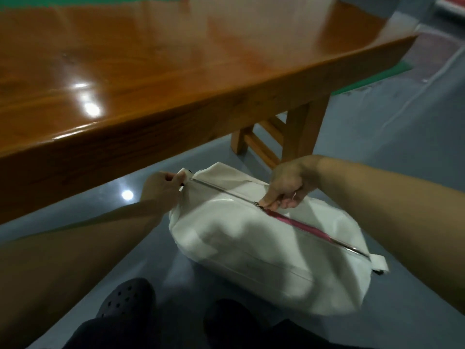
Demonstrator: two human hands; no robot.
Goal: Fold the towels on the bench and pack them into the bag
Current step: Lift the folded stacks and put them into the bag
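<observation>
A bulging white bag lies on the grey floor in front of the wooden bench. A zipper runs along its top, closed on the far half. Through the open near half shows a strip of pink towel. My left hand pinches the white tab at the bag's far end. My right hand pinches the zipper pull at about the middle of the zip. No towels lie on the bench top.
The bench's legs stand just behind the bag. My dark shoe and dark trouser legs are at the bottom edge. A green mat lies on the floor past the bench.
</observation>
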